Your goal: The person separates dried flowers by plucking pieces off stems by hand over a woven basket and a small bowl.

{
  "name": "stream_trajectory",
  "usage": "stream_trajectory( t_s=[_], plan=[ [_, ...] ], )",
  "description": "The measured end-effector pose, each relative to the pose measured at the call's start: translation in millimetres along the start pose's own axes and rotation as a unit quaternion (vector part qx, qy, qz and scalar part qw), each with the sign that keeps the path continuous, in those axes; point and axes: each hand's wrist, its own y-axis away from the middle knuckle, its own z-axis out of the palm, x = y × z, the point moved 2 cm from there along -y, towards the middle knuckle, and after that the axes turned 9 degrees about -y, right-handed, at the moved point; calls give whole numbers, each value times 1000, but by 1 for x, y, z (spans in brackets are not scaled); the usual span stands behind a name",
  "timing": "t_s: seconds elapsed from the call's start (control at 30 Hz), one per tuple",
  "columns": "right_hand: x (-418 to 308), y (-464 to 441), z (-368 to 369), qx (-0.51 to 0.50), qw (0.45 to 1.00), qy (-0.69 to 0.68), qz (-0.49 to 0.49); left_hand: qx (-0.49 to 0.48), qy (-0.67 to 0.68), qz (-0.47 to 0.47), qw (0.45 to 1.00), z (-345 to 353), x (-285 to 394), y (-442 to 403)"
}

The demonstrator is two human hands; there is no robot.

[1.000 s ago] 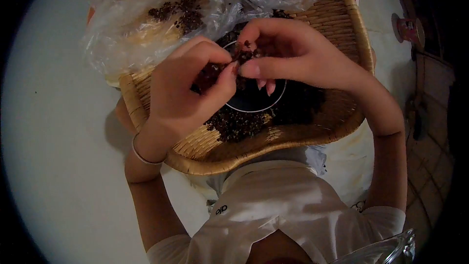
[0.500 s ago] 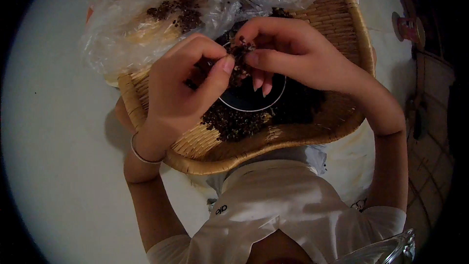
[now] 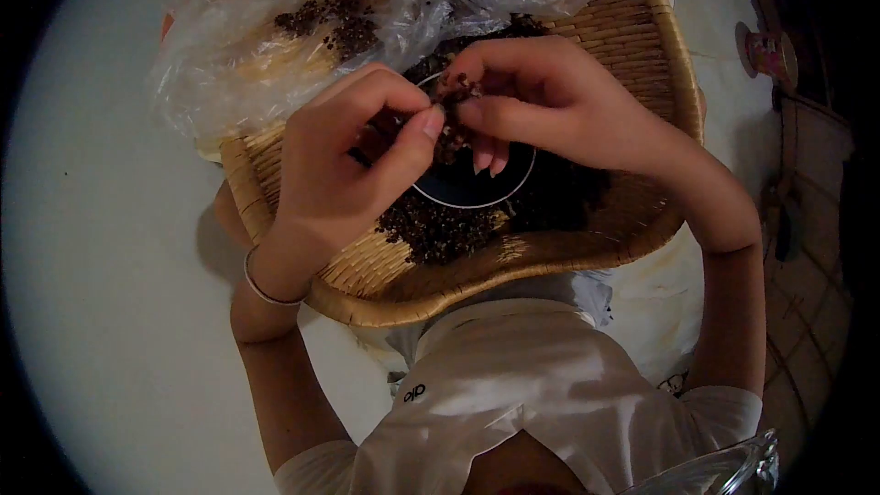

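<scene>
A cluster of small dark dried husks, much like a sprig of Sichuan peppercorns, is pinched between my two hands. My left hand is closed, thumb and forefinger pressed together at the cluster's left side. From the right, my right hand grips it between thumb and fingers, with its lower fingertips hanging beneath. Directly below lies a dark round dish with a white rim, partly hidden by the hands. Loose dark husks are heaped around it in a wicker basket.
Clear plastic bags lie over the basket's far side; dark clusters show on the left one. A patterned paper cup stands at the far right. The basket sits against my lap, above a pale surface.
Both hands stay almost in place over the dish. The fingers have shifted slightly and the cluster between them has turned a little.
</scene>
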Motion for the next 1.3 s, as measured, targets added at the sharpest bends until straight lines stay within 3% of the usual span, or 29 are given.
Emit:
stream_trajectory(
  t_s=[0.5,0.6,0.77,1.1,1.17,1.3],
  plan=[
    [-2,-2,-4,-58,994,-67,71,-37,56,-43,997,-2,-3,0],
    [1,-1,-5,-57,992,-82,73,-34,45,-36,998,-1,-4,0],
    [-1,0,-1,-41,995,-55,67,-3,-38,52,998,1,-5,-1],
    [-3,-1,-6,-70,991,-69,87,-1,-31,37,999,2,-6,-1],
    [-6,-1,-9,-70,989,-80,102,-32,56,-61,996,1,-5,1],
    [-11,0,-14,-75,985,-93,122,-72,143,-110,981,-1,-6,3]
  ],
)
